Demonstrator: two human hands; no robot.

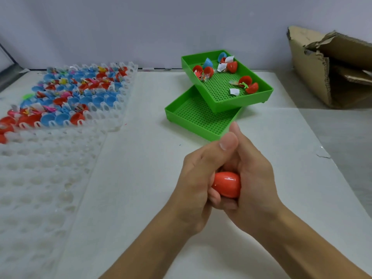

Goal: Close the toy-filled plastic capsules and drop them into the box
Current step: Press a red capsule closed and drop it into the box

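a red egg-shaped plastic capsule is held above the white table surface, low in the middle of the view, clamped between both hands. the left hand is wrapped round it from the left, its fingers curled beneath and its thumb raised over the top. the right hand is closed round it from the right, its thumb lying behind the left thumb. only the near, rounded end of the capsule is seen; whether its halves are fully joined cannot be told.

beyond the hands, two green perforated plastic trays are stacked askew: the upper green tray rests tilted on the lower green tray and holds open red and blue capsule halves, small toys and paper slips. at far left, a clear moulded plastic holder is filled with more red and blue halves; a second clear holder lies nearer. a torn brown cardboard box stands at far right.
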